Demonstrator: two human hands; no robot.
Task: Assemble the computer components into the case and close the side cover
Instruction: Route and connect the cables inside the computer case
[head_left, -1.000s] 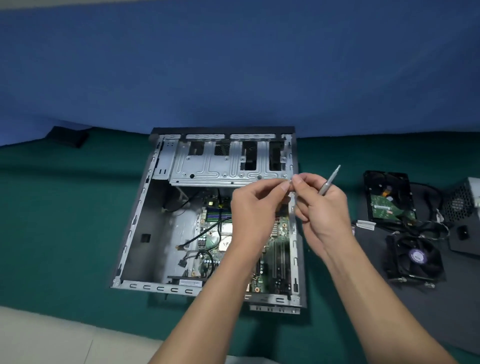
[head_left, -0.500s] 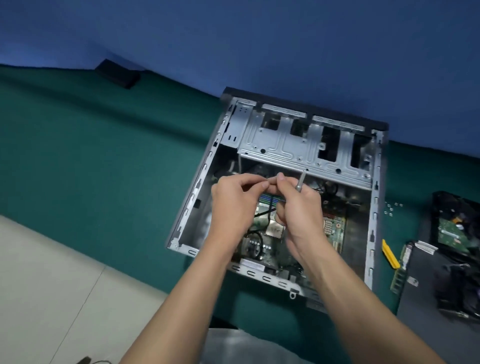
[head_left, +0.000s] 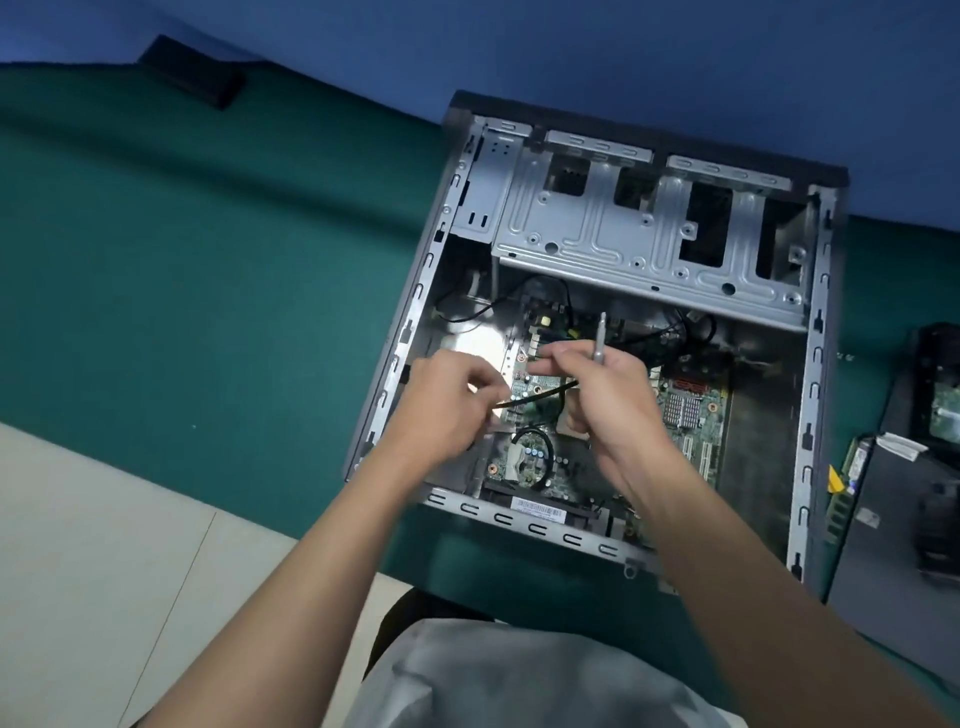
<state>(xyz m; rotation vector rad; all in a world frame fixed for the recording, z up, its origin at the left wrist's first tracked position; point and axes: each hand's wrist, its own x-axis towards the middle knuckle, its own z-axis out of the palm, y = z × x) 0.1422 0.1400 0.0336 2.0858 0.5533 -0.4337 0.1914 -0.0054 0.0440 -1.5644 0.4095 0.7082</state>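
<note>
An open grey computer case (head_left: 415, 312) lies on its side on the green table. Its green motherboard (head_left: 691, 410) sits inside, below a silver drive cage (head_left: 649, 228). My left hand (head_left: 441, 400) hovers over the board's left part with its fingers curled; whether it pinches the thin black cable (head_left: 540, 392) that runs beside it I cannot tell. My right hand (head_left: 613, 395) grips a slim silver screwdriver (head_left: 600, 338), shaft pointing up, over the middle of the board. Their fingertips stand apart.
At the right edge lie a dark mat (head_left: 883, 545), a RAM stick (head_left: 844, 493), a yellow tool (head_left: 834, 480) and a hard drive (head_left: 940, 384). A black object (head_left: 192, 73) rests far left on the green cloth. The table's front edge meets pale floor (head_left: 104, 545).
The view swung left and down, so the case shifted right in frame. My hands, which met fingertip to fingertip, came down over the motherboard and parted; the left one is beside a black cable.
</note>
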